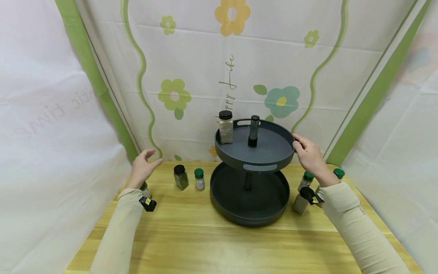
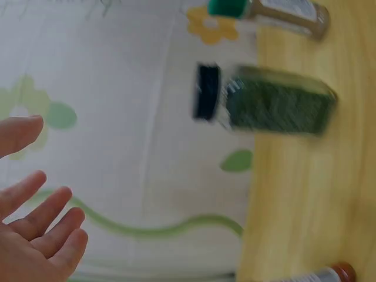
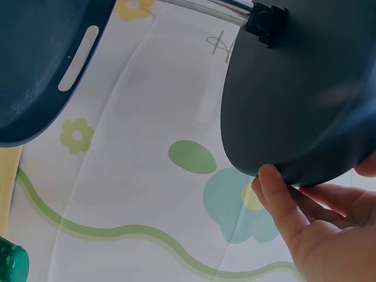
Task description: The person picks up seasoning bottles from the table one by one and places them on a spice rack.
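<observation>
A dark grey two-tier round tray (image 1: 273,146) stands on the wooden table. My right hand (image 1: 310,154) pinches the right rim of its upper tier, thumb over the edge. In the right wrist view, fingers (image 3: 282,202) touch the tier's underside. A square jar of pale powder with a black lid (image 1: 226,129) stands on the upper tier's left side. My left hand (image 1: 143,168) hovers with fingers spread and holds nothing. Nearest to it are a black-lidded jar of green herbs (image 2: 282,103) and a partly hidden jar (image 1: 146,190) below the wrist.
A small green-capped jar (image 1: 200,179) stands left of the tray's lower tier (image 1: 253,219). On the right are a green-capped jar (image 1: 305,180), a grey jar (image 1: 301,204) and another green-capped jar (image 1: 338,173), partly behind my right forearm. A floral curtain (image 1: 205,57) hangs behind the table.
</observation>
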A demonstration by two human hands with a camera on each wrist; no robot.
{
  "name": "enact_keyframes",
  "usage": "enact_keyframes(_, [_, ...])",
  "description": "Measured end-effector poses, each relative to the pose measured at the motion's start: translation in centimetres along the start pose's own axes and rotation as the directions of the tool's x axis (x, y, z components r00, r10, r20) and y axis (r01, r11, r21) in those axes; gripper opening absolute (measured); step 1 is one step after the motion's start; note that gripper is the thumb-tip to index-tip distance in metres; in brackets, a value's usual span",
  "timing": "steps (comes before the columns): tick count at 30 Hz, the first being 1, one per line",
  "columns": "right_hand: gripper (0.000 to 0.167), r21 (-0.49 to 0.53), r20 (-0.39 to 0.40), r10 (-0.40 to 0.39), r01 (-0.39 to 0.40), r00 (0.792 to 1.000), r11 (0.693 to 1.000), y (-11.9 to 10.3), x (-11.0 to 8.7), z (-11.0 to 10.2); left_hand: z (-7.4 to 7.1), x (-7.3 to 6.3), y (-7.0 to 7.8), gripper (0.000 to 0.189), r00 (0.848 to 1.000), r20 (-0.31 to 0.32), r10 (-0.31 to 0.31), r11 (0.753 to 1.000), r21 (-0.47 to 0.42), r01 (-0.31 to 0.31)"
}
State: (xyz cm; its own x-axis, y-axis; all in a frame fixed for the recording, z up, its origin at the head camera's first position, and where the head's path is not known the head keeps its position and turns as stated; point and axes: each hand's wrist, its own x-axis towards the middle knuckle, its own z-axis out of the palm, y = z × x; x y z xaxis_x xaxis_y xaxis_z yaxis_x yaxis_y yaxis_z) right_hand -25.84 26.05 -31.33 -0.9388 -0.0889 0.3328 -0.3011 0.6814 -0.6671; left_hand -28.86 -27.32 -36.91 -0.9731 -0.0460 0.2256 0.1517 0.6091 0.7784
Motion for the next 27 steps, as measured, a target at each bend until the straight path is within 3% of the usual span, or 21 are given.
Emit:
enact_keyframes(9, [0.053, 0.003, -0.002, -0.001, 0.001, 1.0, 1.0, 0.0, 0.0, -0.1, -0.8, -1.3, -3.1, 0.076, 0.996, -0.001, -0.094, 0.996, 0.0, 0.094])
enact_keyframes(14, [0.054, 0.015, 0.0, -0.003, 0.003, 1.0, 1.0, 0.1, 0.0, -0.1, -0.6, -1.6, -5.0, 0.078, 0.989, 0.036, -0.141, 0.99, 0.028, 0.14])
enact_keyframes(20, [0.055, 0.008, 0.001, -0.001, 0.001, 1.0, 1.0, 0.1, 0.0, 0.0, 0.1, -2.4, -6.9, 0.083, 0.977, 0.066, -0.201, 0.978, -0.049, 0.205])
enact_keyframes(27, [0.053, 0.007, -0.008, -0.008, 0.008, 1.0, 1.0, 0.1, 0.1, 0.0, 1.0, -3.2, -8.4, 0.085, 0.963, 0.043, -0.266, 0.956, -0.116, 0.269])
